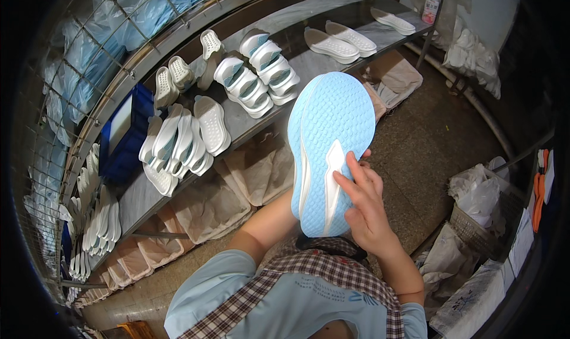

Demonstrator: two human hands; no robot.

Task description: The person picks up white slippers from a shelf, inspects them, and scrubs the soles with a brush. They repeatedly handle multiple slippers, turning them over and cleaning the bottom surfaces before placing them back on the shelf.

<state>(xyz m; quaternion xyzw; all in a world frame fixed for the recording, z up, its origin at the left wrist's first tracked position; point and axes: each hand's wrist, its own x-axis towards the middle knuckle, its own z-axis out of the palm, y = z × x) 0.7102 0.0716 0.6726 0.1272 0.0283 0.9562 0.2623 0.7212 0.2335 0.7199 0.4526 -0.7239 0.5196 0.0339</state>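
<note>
A shoe sole (320, 161), light blue and textured underneath with white side bands and a white pointed inset, is held up before my chest, its underside facing me. My left forearm (267, 223) passes behind it; that hand supports the sole from the back and is almost wholly hidden. Fingertips (366, 154) show at the sole's right edge. Stretched fingers of my right hand (368, 205) lie against the underside, by the white inset, with the thumb near the lower right edge.
A long grey bench (237, 138) carries stacked white soles (258, 72), loose soles (184, 137) and pairs farther right (332, 44). Beside them is a blue crate (122, 137). Lined bins (208, 205) stand below the bench. At right are a basket with white bags (481, 214) and a bottle (430, 8).
</note>
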